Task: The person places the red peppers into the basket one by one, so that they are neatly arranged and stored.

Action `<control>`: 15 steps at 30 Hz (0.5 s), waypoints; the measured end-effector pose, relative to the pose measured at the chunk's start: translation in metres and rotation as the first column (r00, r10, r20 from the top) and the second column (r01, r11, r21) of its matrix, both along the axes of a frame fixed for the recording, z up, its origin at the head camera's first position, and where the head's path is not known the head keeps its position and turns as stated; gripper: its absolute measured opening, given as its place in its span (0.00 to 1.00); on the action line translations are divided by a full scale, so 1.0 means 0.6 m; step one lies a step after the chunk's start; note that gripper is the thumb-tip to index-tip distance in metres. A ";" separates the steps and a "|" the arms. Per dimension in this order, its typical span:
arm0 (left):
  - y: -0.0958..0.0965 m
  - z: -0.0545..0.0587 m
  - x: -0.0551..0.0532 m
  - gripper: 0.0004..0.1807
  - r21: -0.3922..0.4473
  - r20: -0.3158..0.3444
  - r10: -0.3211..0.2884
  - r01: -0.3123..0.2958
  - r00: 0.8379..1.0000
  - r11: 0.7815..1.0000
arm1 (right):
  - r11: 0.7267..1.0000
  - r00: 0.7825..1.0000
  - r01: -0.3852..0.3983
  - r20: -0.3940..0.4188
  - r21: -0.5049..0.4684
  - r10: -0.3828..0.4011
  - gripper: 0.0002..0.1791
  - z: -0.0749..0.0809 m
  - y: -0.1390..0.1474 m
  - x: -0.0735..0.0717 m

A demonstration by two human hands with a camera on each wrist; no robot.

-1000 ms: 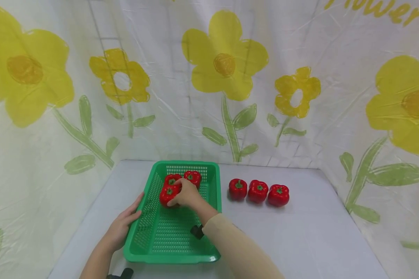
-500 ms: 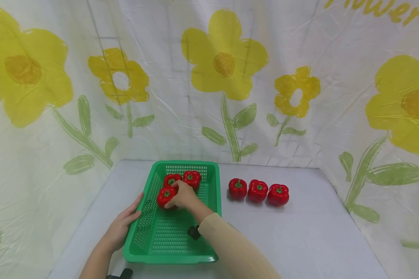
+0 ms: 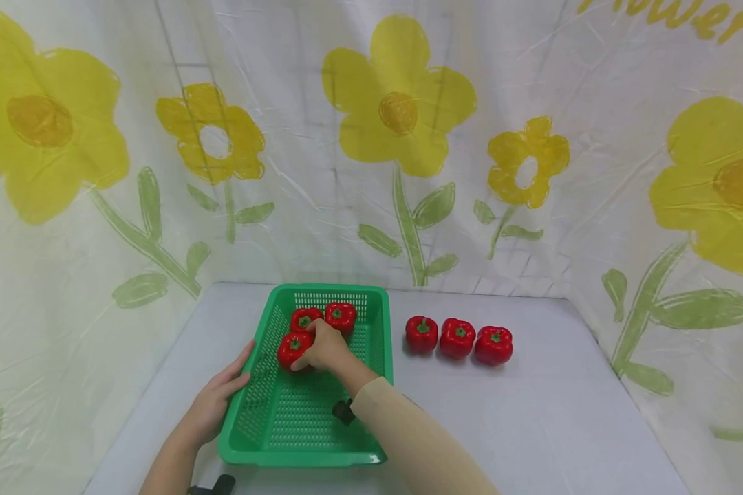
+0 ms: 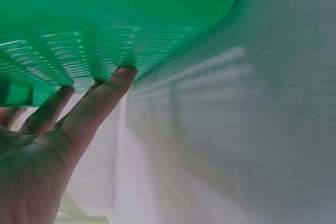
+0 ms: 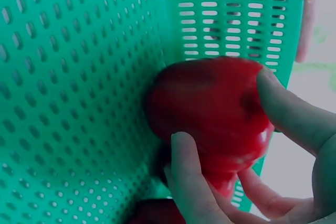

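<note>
A green plastic basket [image 3: 306,459] with slotted walls stands on the table. Inside it, my right hand [image 3: 325,349] grips a red bell pepper [image 5: 210,108] between thumb and fingers, close to the left wall. Two more red bell peppers sit in the far part of the basket: one [image 3: 302,317] just behind the gripped pepper, the other [image 3: 342,316] to its right. My left hand [image 3: 213,405] is at the basket's left side; in the left wrist view its straight fingers [image 4: 94,108] touch the slotted outer wall.
To the right of the basket, three red bell peppers stand in a row on the white table: the left one [image 3: 422,335], the middle one [image 3: 457,338] and the right one [image 3: 494,346]. A flower-printed curtain [image 3: 297,227] hangs behind the table.
My right hand has shifted the gripped bell pepper slightly left and nearer within the basket, then held still. The left hand and the three peppers on the table have stayed put.
</note>
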State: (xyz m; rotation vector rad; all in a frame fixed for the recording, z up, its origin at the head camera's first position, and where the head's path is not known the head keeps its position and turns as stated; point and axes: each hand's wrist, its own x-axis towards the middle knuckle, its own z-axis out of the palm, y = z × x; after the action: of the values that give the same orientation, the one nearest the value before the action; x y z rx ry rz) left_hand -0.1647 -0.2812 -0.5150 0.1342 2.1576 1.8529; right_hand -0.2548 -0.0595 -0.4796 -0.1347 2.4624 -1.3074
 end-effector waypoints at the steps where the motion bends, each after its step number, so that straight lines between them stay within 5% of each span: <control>1: 0.001 0.000 0.000 0.33 0.001 -0.002 0.003 -0.003 1.000 1.000 | 1.000 1.000 0.000 -0.002 0.002 0.000 0.40 0.002 0.001 0.001; 15: 0.000 -0.004 -0.001 0.33 0.038 0.011 0.011 -0.011 1.000 0.999 | 1.000 0.999 -0.023 -0.027 -0.016 0.022 0.41 0.043 0.022 0.026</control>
State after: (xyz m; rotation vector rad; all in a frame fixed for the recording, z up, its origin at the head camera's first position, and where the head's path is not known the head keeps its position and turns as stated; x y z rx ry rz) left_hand -0.1652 -0.2814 -0.5173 0.1200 2.1209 1.8968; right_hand -0.2393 -0.0463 -0.4537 -0.1843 2.4661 -1.3243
